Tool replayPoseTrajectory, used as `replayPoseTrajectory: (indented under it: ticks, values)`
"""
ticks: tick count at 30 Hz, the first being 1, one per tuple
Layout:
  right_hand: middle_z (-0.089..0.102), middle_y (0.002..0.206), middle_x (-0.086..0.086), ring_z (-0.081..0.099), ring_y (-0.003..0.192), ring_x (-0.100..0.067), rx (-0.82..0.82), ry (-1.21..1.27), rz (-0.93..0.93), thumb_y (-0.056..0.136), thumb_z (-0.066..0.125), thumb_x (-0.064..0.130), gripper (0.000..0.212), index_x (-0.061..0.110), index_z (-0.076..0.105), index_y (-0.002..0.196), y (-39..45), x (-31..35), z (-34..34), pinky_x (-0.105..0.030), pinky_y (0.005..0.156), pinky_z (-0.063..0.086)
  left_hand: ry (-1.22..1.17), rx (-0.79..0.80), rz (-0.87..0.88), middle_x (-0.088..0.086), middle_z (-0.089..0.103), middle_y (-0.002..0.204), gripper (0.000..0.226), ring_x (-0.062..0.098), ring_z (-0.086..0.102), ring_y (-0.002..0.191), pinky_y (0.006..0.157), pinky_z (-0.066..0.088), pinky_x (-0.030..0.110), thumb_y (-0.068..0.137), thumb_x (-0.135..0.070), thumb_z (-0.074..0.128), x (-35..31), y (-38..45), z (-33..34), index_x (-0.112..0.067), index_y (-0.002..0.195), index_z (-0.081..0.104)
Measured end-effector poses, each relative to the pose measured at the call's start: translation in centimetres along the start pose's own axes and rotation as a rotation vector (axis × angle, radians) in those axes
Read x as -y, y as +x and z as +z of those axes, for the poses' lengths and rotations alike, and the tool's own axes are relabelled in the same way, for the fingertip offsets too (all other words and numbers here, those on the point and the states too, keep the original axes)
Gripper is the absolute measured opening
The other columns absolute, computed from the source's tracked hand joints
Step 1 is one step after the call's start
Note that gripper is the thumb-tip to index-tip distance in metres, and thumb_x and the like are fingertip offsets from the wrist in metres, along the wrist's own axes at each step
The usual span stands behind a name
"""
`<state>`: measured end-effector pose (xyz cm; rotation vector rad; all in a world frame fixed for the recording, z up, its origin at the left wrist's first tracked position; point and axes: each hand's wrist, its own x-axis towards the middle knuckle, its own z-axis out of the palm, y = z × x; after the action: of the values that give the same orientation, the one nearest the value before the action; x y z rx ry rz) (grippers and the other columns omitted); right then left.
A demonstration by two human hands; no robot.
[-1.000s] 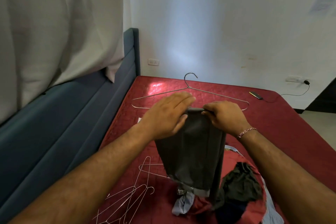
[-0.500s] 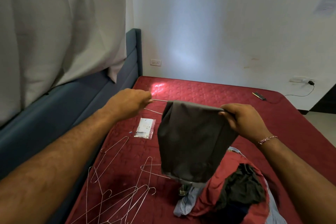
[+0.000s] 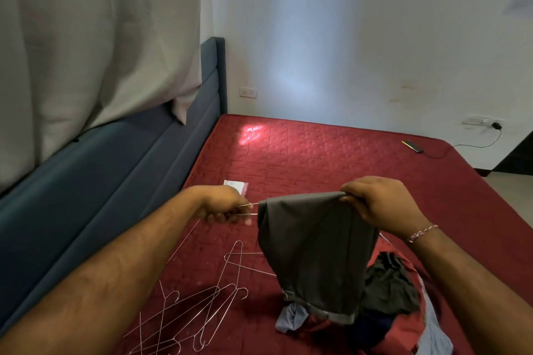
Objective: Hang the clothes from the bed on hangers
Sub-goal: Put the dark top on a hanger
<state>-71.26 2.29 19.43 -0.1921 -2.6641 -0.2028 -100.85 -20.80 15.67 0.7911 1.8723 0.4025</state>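
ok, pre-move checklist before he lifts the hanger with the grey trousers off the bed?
1. Left hand grips the wire hanger end: ok.
2. Right hand grips the grey trousers at the fold: ok.
3. Trousers draped over the hanger bar: ok.
4. Hanger hook free: cannot tell, hidden.
5. Trouser hem clear of the clothes pile: not ok, it hangs onto it.
6. Spare hangers lie apart from the held one: ok.
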Motion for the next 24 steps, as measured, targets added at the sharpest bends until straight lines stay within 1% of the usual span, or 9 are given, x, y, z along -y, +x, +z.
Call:
replayPoseTrajectory:
  ticks: [3,6,8,10,13,17,20,22,24]
  values:
    - [0.073,0.09,0.012,0.07,0.084,-0.018,0.189,0.025,0.05,0.097,0.055,0.047,0.021,0.033,0.071,0.099,0.5,0.3,-0.1,-0.037,0.063,0.055,-0.066,-0.28,0.127,-0.002,0.052,0.062,0.023,0.013,0.04,0.049,0.048,0.031,0.022,0.093,-0.029,0.065,-1.7,0.8,1.5,-0.014,0.082,0.077]
    - [0.071,0.09,0.012,0.068,0.086,-0.017,0.259,0.012,0.047,0.097,0.048,0.053,0.028,0.031,0.065,0.095,0.7,0.9,0.3,-0.037,0.063,0.053,-0.243,-0.502,0.363,-0.004,0.048,0.058,0.036,0.012,0.037,0.049,0.052,0.036,0.023,0.1,-0.031,0.065,-4.2,0.3,1.5,-0.015,0.069,0.072]
    - [0.071,0.09,0.011,0.068,0.087,-0.019,0.242,0.005,0.081,0.095,0.042,0.058,0.034,0.031,0.063,0.096,0.5,0.8,0.9,-0.037,0.062,0.052,-0.198,-0.634,0.519,-0.014,0.049,0.052,0.04,0.004,0.041,0.05,0.062,0.04,0.025,0.102,-0.036,0.063,-5.4,-0.9,1.1,-0.016,0.069,0.071]
    - [0.072,0.091,0.011,0.069,0.088,-0.019,0.225,0.028,0.138,0.093,0.039,0.062,0.038,0.033,0.063,0.1,0.3,0.2,1.0,-0.038,0.063,0.053,-0.141,-0.653,0.636,-0.018,0.048,0.049,0.037,-0.002,0.041,0.048,0.058,0.04,0.022,0.101,-0.036,0.067,-6.1,-2.0,0.9,-0.011,0.074,0.071]
    - [0.071,0.091,0.013,0.068,0.088,-0.017,0.226,0.061,0.156,0.093,0.04,0.063,0.038,0.035,0.064,0.103,0.2,-0.4,1.1,-0.037,0.063,0.053,-0.119,-0.623,0.713,-0.014,0.05,0.057,0.03,0.001,0.044,0.053,0.057,0.043,0.014,0.091,-0.035,0.079,-6.2,-3.0,0.9,-0.013,0.073,0.07]
    - [0.069,0.087,0.012,0.067,0.084,-0.016,0.194,0.036,0.181,0.093,0.036,0.065,0.041,0.033,0.061,0.098,0.5,-0.9,1.2,-0.038,0.063,0.053,-0.195,-0.759,0.704,-0.014,0.045,0.051,0.028,0.002,0.041,0.05,0.053,0.041,0.01,0.087,-0.029,0.083,-5.4,-3.6,-0.2,-0.01,0.071,0.07]
    - [0.069,0.087,0.011,0.066,0.085,-0.015,0.17,0.031,0.195,0.093,0.035,0.064,0.044,0.031,0.064,0.097,1.1,-0.9,1.0,-0.038,0.064,0.053,-0.254,-0.771,0.701,-0.01,0.046,0.052,0.029,0.003,0.04,0.05,0.055,0.043,0.009,0.086,-0.027,0.084,-5.2,-4.3,-0.8,-0.004,0.074,0.071]
    - [0.07,0.089,0.011,0.065,0.087,-0.016,0.165,0.037,0.18,0.094,0.039,0.06,0.039,0.032,0.066,0.1,1.5,-0.5,0.8,-0.039,0.064,0.054,-0.262,-0.769,0.702,-0.013,0.046,0.05,0.028,0.001,0.04,0.048,0.055,0.043,0.008,0.086,-0.024,0.084,-5.2,-4.7,-0.6,-0.002,0.075,0.071]
    - [0.069,0.091,0.011,0.065,0.089,-0.018,0.127,0.076,0.164,0.096,0.051,0.052,0.028,0.031,0.069,0.102,1.8,-0.1,0.7,-0.039,0.069,0.054,-0.282,-0.787,0.705,-0.014,0.046,0.049,0.028,0.0,0.04,0.047,0.056,0.044,0.008,0.086,-0.023,0.084,-5.1,-5.0,-0.4,0.0,0.075,0.071]
